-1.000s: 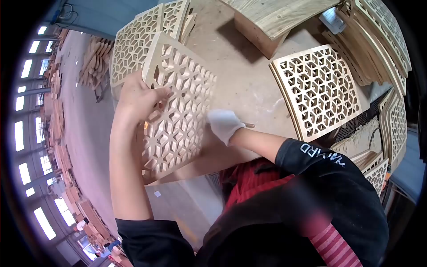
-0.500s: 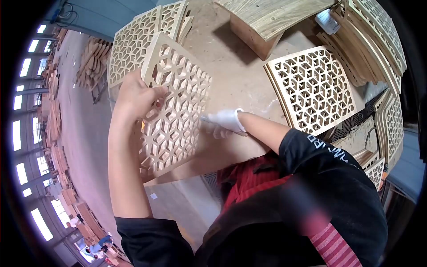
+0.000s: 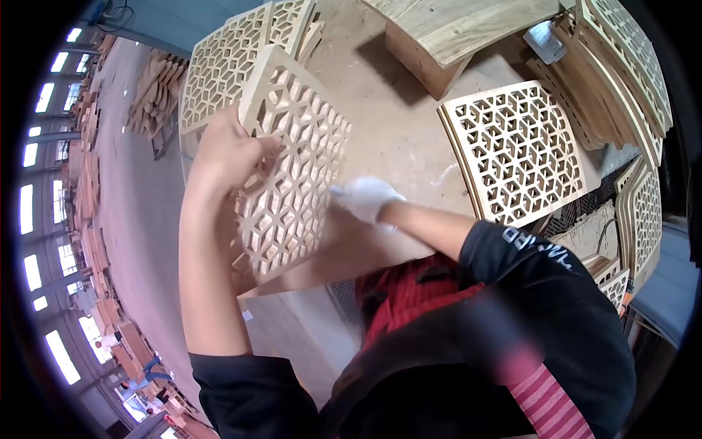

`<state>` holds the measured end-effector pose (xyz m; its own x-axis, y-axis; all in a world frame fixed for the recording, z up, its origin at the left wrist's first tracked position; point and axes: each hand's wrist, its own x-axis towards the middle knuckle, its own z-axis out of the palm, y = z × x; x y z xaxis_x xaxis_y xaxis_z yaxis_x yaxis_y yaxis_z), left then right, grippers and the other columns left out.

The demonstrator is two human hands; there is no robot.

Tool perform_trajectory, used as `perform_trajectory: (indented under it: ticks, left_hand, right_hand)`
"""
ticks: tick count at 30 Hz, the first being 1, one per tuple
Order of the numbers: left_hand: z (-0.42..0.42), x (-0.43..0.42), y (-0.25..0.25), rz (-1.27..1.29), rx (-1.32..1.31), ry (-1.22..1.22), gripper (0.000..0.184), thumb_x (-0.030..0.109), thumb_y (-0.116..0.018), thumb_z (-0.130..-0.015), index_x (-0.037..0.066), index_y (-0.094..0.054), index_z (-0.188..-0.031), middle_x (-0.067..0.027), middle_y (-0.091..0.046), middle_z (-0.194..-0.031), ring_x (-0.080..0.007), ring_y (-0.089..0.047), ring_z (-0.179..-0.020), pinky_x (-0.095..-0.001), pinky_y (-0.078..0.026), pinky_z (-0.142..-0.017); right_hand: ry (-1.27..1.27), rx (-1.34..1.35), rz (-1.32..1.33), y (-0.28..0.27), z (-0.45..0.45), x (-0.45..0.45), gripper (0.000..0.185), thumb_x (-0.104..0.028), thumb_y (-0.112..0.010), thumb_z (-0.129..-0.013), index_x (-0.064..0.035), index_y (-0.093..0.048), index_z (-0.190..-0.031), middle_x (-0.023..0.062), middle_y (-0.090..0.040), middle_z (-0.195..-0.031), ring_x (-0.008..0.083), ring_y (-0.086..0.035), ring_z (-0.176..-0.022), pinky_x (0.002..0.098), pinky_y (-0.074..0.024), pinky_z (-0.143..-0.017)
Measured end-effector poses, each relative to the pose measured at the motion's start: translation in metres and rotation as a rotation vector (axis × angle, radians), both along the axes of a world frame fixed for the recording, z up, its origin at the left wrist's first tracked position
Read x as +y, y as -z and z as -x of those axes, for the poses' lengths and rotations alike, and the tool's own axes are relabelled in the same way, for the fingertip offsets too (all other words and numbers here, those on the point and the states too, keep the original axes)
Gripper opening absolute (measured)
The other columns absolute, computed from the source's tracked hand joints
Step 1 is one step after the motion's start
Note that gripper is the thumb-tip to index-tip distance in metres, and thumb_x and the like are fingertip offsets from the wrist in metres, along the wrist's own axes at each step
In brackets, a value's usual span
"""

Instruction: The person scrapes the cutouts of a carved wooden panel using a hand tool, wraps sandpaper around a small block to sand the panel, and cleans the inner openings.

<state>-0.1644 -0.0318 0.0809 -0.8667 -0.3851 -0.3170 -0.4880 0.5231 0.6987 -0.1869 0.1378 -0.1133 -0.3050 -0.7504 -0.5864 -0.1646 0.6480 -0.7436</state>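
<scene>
A light wooden panel [image 3: 292, 157] with a cut-out lattice of star and diamond shapes stands tilted on the table. My bare left hand [image 3: 235, 150] is closed around its left edge, the thumb lying over the front. Close to the panel's right edge is my right hand [image 3: 368, 200] in a white glove. Its fingers are curled, and a small bluish-grey tip [image 3: 337, 191] shows at their front, too blurred to name. Whether the glove touches the panel I cannot tell.
Two more lattice panels stand out: a stack [image 3: 512, 150] on the right and a leaning one [image 3: 227, 62] behind. A wooden block [image 3: 468, 33] stands at the back, curved panels [image 3: 621, 66] at far right. The brown table [image 3: 395, 157] lies beneath; people [image 3: 150, 373] are far left.
My gloved right hand has turned slightly and its fingers look more curled, still beside the panel's right edge. My left hand keeps its hold; the view has shifted a little.
</scene>
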Motion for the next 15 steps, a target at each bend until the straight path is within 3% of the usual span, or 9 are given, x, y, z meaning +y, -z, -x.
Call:
perform_trajectory:
  ticks: [1,2,4,6,9,10,13,15]
  left_hand:
    - [0.001,0.003,0.001,-0.005,0.004,0.001,0.024,-0.007,-0.065,-0.075,-0.007,-0.061,-0.098,-0.0106,-0.066,-0.077,-0.0153,-0.062,-0.060,-0.0292,-0.049,-0.054]
    - [0.000,0.001,0.002,-0.032,0.010,-0.005,0.024,-0.008,-0.066,-0.074,-0.007,-0.061,-0.098,-0.0110,-0.066,-0.077,-0.0159,-0.062,-0.060,-0.0297,-0.049,-0.054]
    - [0.002,0.000,0.003,-0.005,0.013,-0.003,0.025,-0.008,-0.067,-0.074,-0.007,-0.061,-0.098,-0.0109,-0.066,-0.077,-0.0160,-0.062,-0.059,-0.0296,-0.049,-0.053]
    - [0.003,-0.004,0.002,-0.007,-0.007,-0.010,0.026,-0.008,-0.067,-0.074,-0.008,-0.060,-0.099,-0.0104,-0.066,-0.077,-0.0157,-0.061,-0.060,-0.0294,-0.048,-0.053]
    - [0.003,0.004,-0.004,-0.039,-0.046,-0.044,0.027,-0.008,-0.067,-0.074,-0.008,-0.060,-0.101,-0.0101,-0.066,-0.076,-0.0152,-0.061,-0.060,-0.0295,-0.048,-0.053]
    - [0.003,0.004,-0.001,-0.043,-0.009,-0.059,0.027,-0.009,-0.066,-0.074,-0.007,-0.061,-0.101,-0.0099,-0.066,-0.075,-0.0148,-0.060,-0.060,-0.0288,-0.048,-0.053]
    - [0.005,0.002,0.000,-0.030,0.025,0.018,0.027,-0.009,-0.065,-0.075,-0.007,-0.061,-0.101,-0.0096,-0.065,-0.075,-0.0146,-0.060,-0.060,-0.0285,-0.048,-0.053]
    - [0.002,0.006,-0.005,0.022,-0.003,-0.006,0.026,-0.008,-0.066,-0.074,-0.007,-0.061,-0.100,-0.0093,-0.066,-0.075,-0.0145,-0.061,-0.060,-0.0285,-0.048,-0.054]
  right_hand:
    - [-0.054,-0.278,-0.120,-0.018,0.012,0.002,0.044,-0.043,-0.046,-0.100,-0.0027,-0.064,-0.099,0.0115,-0.068,-0.080,0.0233,-0.065,-0.068,0.0352,-0.0532,-0.063]
    - [0.131,-0.530,-0.038,0.010,0.009,0.004,0.051,-0.050,-0.043,-0.100,-0.0033,-0.063,-0.097,0.0083,-0.066,-0.078,0.0202,-0.058,-0.056,0.0332,-0.0509,-0.056]
    - [0.168,-0.833,-0.012,0.042,0.007,0.001,0.053,-0.052,-0.043,-0.099,-0.0033,-0.063,-0.096,0.0064,-0.067,-0.079,0.0191,-0.056,-0.053,0.0321,-0.0506,-0.055]
    - [0.193,-0.595,-0.075,0.031,0.003,-0.004,0.041,-0.041,-0.046,-0.100,-0.0045,-0.064,-0.093,0.0083,-0.068,-0.078,0.0209,-0.060,-0.055,0.0334,-0.0514,-0.055]
    - [-0.072,0.594,0.156,0.050,-0.022,-0.013,0.040,-0.039,-0.046,-0.099,-0.0063,-0.068,-0.090,0.0136,-0.068,-0.077,0.0245,-0.068,-0.068,0.0385,-0.0536,-0.058]
    - [-0.150,0.679,0.108,0.036,-0.018,-0.002,0.034,-0.030,-0.046,-0.098,-0.0064,-0.068,-0.090,0.0190,-0.069,-0.080,0.0299,-0.069,-0.071,0.0402,-0.0548,-0.060]
    - [-0.068,0.808,0.143,0.036,-0.023,-0.005,0.034,-0.028,-0.044,-0.100,-0.0075,-0.066,-0.084,0.0158,-0.068,-0.076,0.0255,-0.068,-0.067,0.0392,-0.0528,-0.056]
    - [0.038,0.074,-0.036,0.013,-0.012,-0.009,0.033,-0.030,-0.044,-0.101,-0.0087,-0.063,-0.083,0.0102,-0.064,-0.071,0.0204,-0.061,-0.059,0.0344,-0.0479,-0.050]
